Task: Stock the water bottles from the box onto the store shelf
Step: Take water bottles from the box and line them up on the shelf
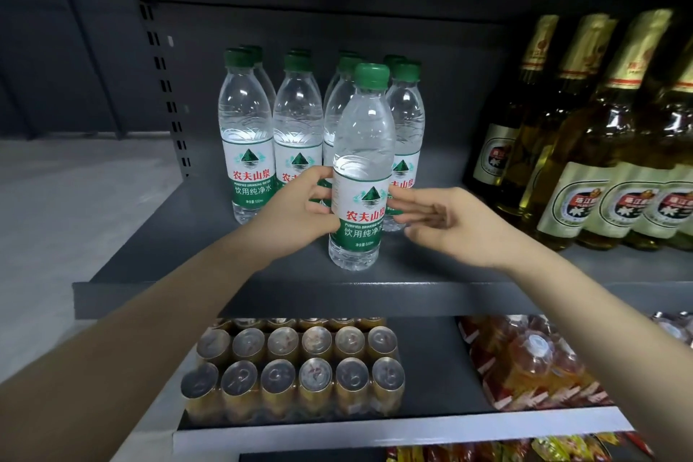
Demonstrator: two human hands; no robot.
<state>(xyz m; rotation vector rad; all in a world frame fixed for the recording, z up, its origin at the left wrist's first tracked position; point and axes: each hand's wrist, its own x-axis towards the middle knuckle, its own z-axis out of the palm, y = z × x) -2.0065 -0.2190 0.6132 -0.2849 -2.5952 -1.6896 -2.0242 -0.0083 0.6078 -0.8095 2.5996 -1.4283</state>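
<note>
The front water bottle stands upright on the shelf between both grips: left hand grasps it, right hand released, fingertips touching.

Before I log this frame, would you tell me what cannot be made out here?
- Head view: the box is outside the frame.
- Rear water bottles: only caps show behind the front ones, so their count is uncertain.
- Left hand fingers: hidden behind the front bottle.
- Beer bottles: cut off by the right edge.
</note>
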